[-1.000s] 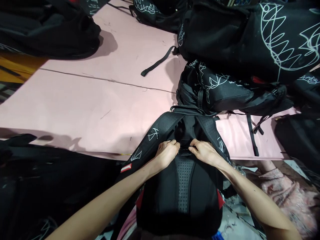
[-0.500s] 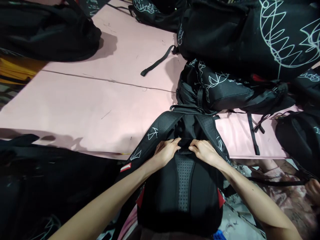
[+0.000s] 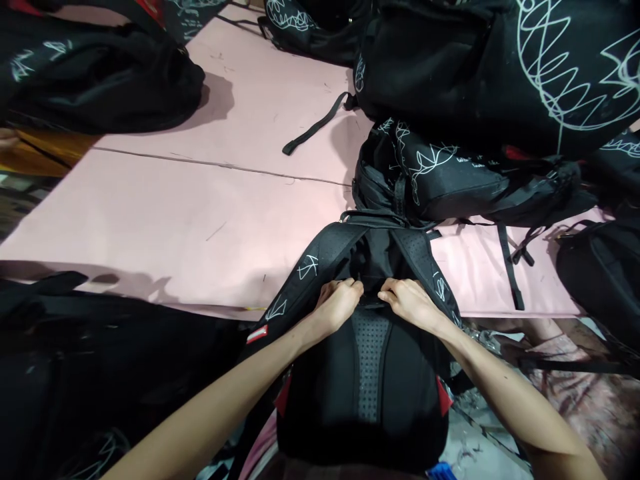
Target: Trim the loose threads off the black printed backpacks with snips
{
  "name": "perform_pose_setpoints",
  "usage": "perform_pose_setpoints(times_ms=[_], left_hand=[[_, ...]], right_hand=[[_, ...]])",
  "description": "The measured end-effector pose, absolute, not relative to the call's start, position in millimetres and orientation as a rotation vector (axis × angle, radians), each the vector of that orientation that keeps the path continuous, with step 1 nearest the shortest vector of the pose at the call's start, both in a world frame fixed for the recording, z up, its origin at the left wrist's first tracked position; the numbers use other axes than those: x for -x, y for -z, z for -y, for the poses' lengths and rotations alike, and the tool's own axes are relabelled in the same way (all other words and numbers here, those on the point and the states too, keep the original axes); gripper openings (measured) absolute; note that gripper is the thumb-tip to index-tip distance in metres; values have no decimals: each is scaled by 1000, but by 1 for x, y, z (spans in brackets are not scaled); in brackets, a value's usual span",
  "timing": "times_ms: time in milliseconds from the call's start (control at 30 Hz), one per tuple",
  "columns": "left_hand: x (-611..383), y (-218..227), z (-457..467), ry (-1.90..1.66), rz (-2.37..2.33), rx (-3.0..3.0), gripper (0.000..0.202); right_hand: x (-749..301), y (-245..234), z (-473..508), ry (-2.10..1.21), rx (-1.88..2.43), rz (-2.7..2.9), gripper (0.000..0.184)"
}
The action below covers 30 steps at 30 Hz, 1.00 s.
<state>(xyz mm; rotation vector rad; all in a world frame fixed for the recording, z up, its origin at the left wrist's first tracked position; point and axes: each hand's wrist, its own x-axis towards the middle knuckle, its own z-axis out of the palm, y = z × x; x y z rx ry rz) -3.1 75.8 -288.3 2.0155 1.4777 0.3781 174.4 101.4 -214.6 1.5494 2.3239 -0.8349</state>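
– Gripping what, that left hand (image 3: pixel 338 305)?
– The black backpack (image 3: pixel 367 387), with its fingers curled tight on the fabric at the top of the mesh back panel. The right hand (image 3: pixel 411 303) pinches the same edge just beside it, between the two shoulder straps (image 3: pixel 313 265).
– And where does the bag lie?
– Back side up, straight before the person, with its top on the pink sheet (image 3: pixel 200 213), just beside the pile of printed backpacks (image 3: pixel 450 173).
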Motion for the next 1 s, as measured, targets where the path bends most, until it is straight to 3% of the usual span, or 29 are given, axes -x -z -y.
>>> perform_pose_setpoints(times_ms=[367, 567, 700, 1000], left_hand=[[2, 272, -70, -476, -1523, -2065, 24], [7, 251, -50, -760, -1236, -2160, 24], [8, 258, -23, -817, -1116, -2393, 26], [3, 273, -11, -771, -1077, -2500, 29]], right_hand=[[-172, 218, -102, 831, -1572, -2338, 21], [-185, 208, -104, 932, -1749, -2413, 21], [-207, 198, -104, 723, -1656, -2437, 20], [-216, 189, -103, 697, -1432, -2404, 24]])
